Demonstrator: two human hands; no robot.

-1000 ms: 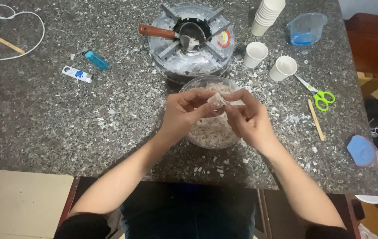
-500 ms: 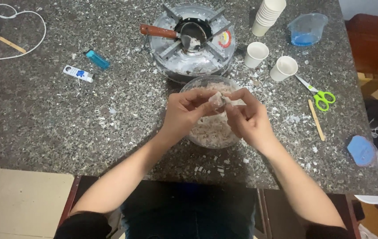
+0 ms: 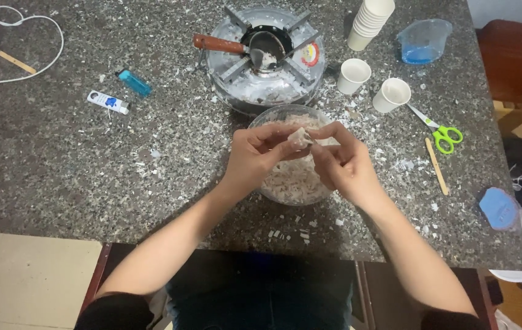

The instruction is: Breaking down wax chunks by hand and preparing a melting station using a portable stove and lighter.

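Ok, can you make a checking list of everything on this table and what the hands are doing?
Surface: speckled stone table, strewn with pale flakes.
Job's things: pale waxy chunk held over clear bowl of shavings.
Clutter: metal burner stand bearing ladle; stacked paper cups, two loose cups; blue-tinted jug; green scissors; wooden stick; blue lighter; small tube.
Grippers: left hand and right hand both pinch the chunk.
Cables: white cable, far left corner.
Surroundings: tiled floor, dark wooden furniture.
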